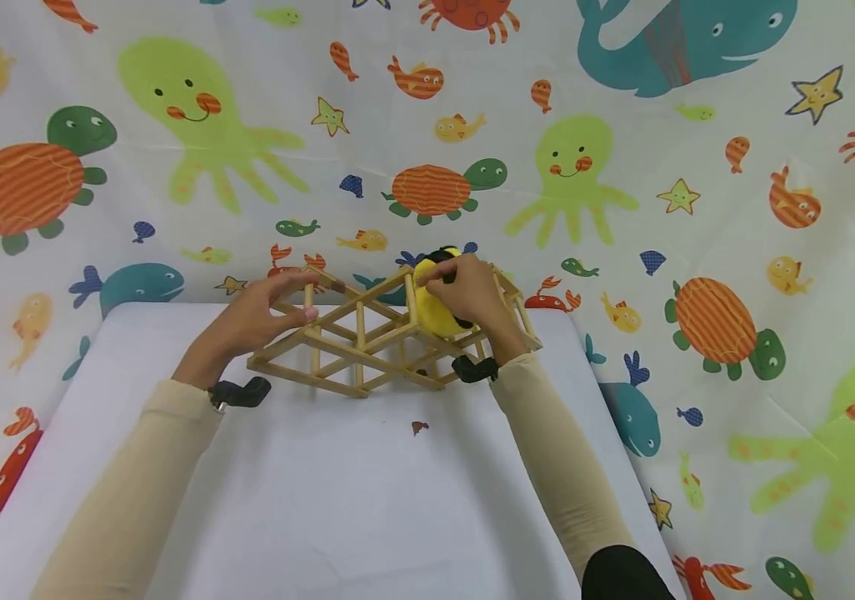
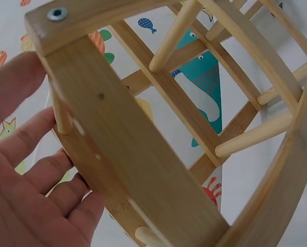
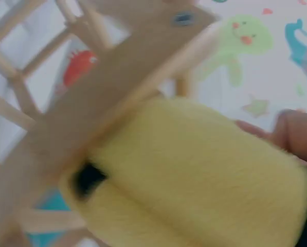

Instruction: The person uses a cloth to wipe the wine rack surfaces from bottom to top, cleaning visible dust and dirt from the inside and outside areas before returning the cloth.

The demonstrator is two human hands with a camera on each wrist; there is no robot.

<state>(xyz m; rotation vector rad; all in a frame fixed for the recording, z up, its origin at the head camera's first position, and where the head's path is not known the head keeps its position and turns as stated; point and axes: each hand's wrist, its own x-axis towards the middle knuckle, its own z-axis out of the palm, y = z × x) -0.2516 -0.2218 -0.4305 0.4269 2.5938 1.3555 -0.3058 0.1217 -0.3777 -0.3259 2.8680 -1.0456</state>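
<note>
A light wooden lattice rack (image 1: 360, 327) of crossed slats and round dowels stands at the far side of the table. My left hand (image 1: 251, 315) grips its left end; in the left wrist view the thumb and fingertips meet the edges of the end slat (image 2: 117, 118). My right hand (image 1: 478, 293) holds a soft yellow plush thing (image 1: 433, 307) with black parts against the rack's right section. Up close in the right wrist view, the fuzzy yellow plush (image 3: 194, 159) has a small black patch and lies against a slat; this view is blurred, and its full shape is hidden.
A white cloth covers the table (image 1: 367, 517), with a small brown scrap (image 1: 419, 427) in front of the rack. Behind and beside the table hangs a curtain (image 1: 382, 133) printed with sea animals. Dark camera straps sit on both wrists.
</note>
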